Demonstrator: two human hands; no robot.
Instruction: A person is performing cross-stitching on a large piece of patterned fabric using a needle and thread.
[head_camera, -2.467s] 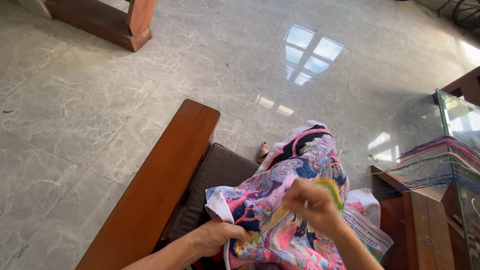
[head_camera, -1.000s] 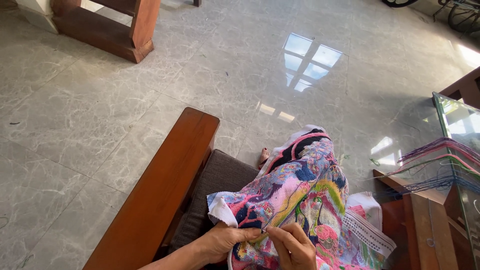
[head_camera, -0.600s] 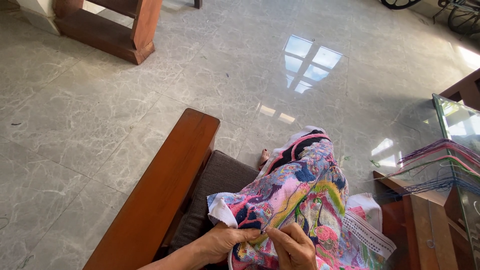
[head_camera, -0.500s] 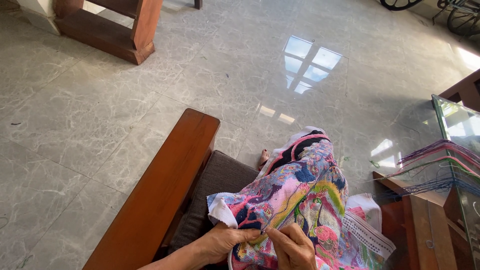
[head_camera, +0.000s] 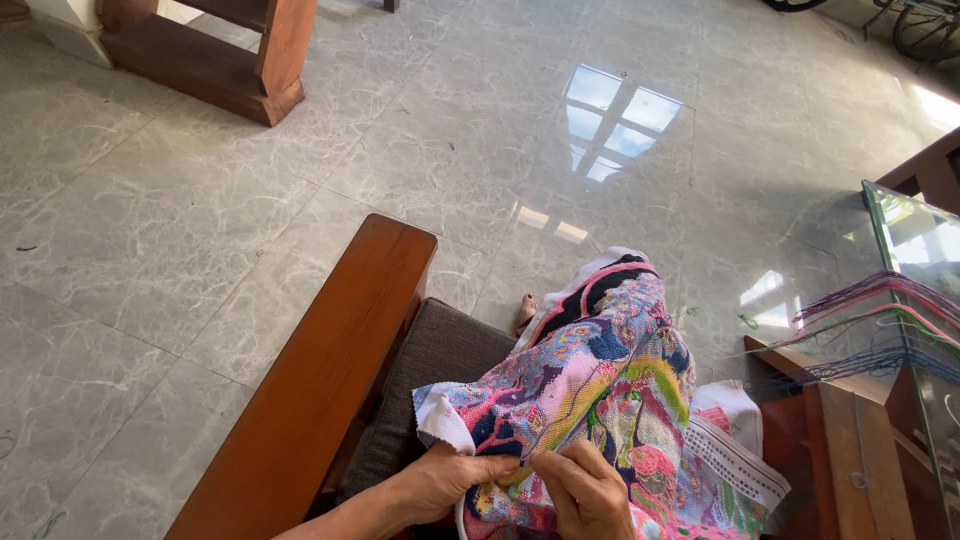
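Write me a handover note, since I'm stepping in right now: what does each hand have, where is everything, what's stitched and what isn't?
Left hand: grips the embroidery cloth near its white edge.
Right hand: fingers pinched on the cloth beside the left; a needle can't be made out.
Cloth: draped over the lap, beside the wooden armrest.
Threads: hung on the glass table at right.
Done: most of the visible cloth is covered in colour.
Left: cannot tell which spots are unstitched.

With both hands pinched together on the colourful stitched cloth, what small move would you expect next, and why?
Probably the right hand draws upward off the multicoloured cross-stitch cloth: its fingers pinch at the fabric beside the left hand, which grips the cloth's white edge. No needle or thread is discernible.
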